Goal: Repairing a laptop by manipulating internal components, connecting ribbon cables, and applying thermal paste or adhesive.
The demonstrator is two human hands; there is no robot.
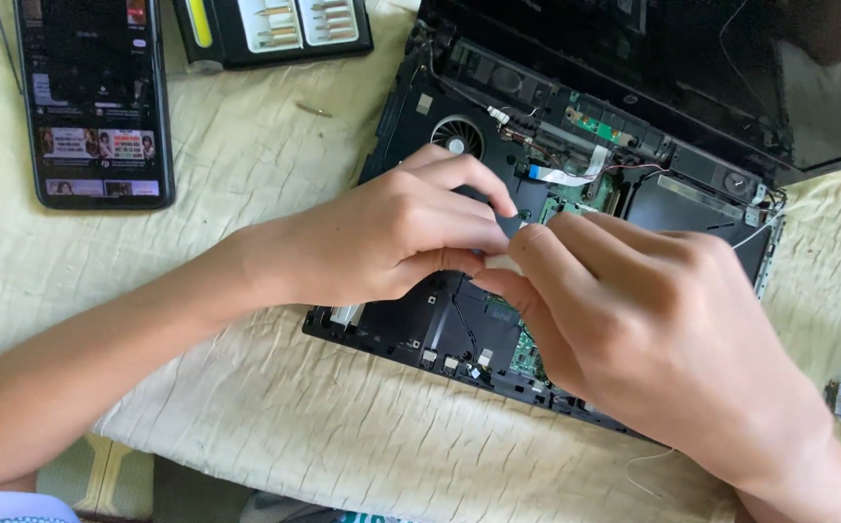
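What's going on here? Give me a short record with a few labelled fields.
Setting: cream cloth spread under an opened laptop
Left hand: fingers pinched over the laptop's middle
Right hand: fingertips meeting the left hand's; what they pinch is hidden
Inside laptop: fan, white ribbon cable
Nearby: phone, screwdriver bit case

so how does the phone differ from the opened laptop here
The phone lies whole and closed up, screen lit, while the opened laptop has its cover off, showing fan and circuit board. The phone lies untouched; the left hand and right hand work over the laptop. The phone is far smaller. Both rest on the cream cloth.
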